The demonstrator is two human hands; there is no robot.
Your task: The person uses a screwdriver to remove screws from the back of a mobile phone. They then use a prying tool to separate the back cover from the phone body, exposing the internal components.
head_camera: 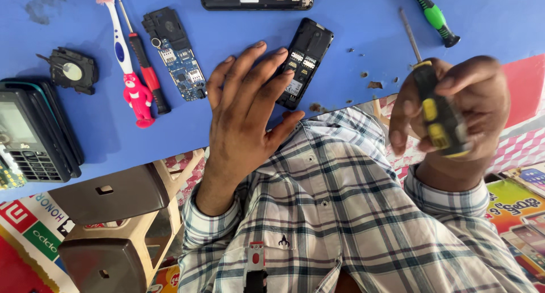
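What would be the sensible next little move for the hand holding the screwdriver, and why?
Probably bring the screwdriver down toward the opened phone. The right hand grips it above the table edge, tip pointing away, while the left hand hovers with spread fingers over the phone, whose back is off with its card slots showing. Whether any screws remain there is too small to tell.

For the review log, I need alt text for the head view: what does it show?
A person's right hand grips a black-and-yellow screwdriver while the left hand reaches, fingers spread, over an opened black phone on a blue table. A circuit board, red screwdriver and toothbrush lie nearby.
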